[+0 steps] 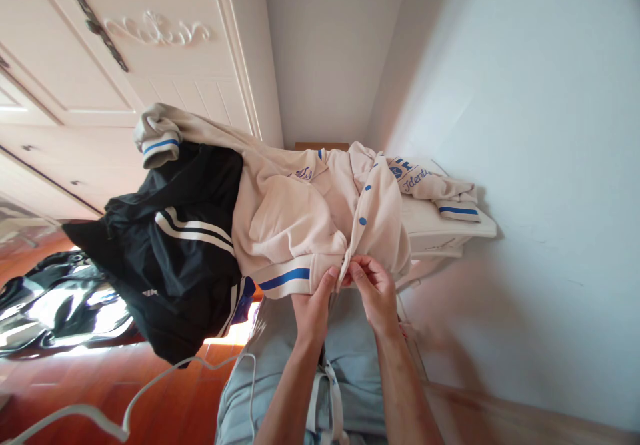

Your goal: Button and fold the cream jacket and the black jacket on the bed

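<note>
A cream jacket (295, 215) with blue snap buttons and blue-striped cuffs and hem lies spread in front of me. Its left sleeve hangs over a black garment; the other sleeve rests on a white surface at the right. My left hand (315, 308) grips the striped hem, thumb on top and the other fingers underneath. Close beside it, my right hand (374, 291) pinches the bottom of the buttoned front edge. The fingertips of both hands nearly meet at the hem, and the fabric partly hides them.
The black garment (175, 251) with white stripes lies at the left. A white cabinet (180, 65) stands behind it. Shiny black bundles (75, 305) and a white cable (150, 385) are lower left. The white furniture top (425, 221) meets a pale wall (540, 165) at the right.
</note>
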